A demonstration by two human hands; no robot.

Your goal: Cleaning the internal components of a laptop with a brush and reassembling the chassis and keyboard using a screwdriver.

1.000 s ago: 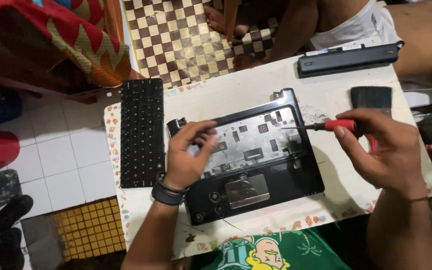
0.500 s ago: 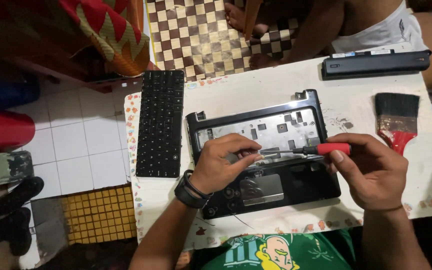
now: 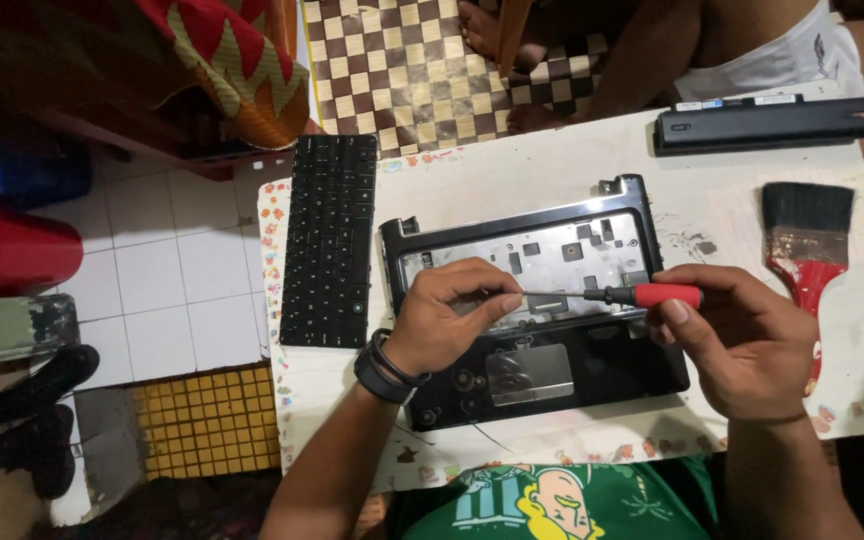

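A black laptop base [image 3: 552, 380] with its keyboard removed lies on a white table [image 3: 512, 190], the bare metal tray facing up. My right hand [image 3: 742, 345] grips a red-handled screwdriver [image 3: 642, 295] held level, its shaft pointing left. My left hand [image 3: 452, 315] rests on the metal tray and pinches the screwdriver's tip between the fingers. A dark watch sits on that wrist.
The removed black keyboard [image 3: 330, 240] overhangs the table's left edge. A long black battery [image 3: 762, 122] lies at the back right, a red-handled brush [image 3: 807, 245] at the right. Another person's legs [image 3: 652, 50] are beyond the table. Shoes [image 3: 27, 410] lie on the floor.
The view has drifted so everything sits further right and lower. My left hand has moved from the tray's left part to the screwdriver's tip. My right hand keeps hold of the screwdriver.
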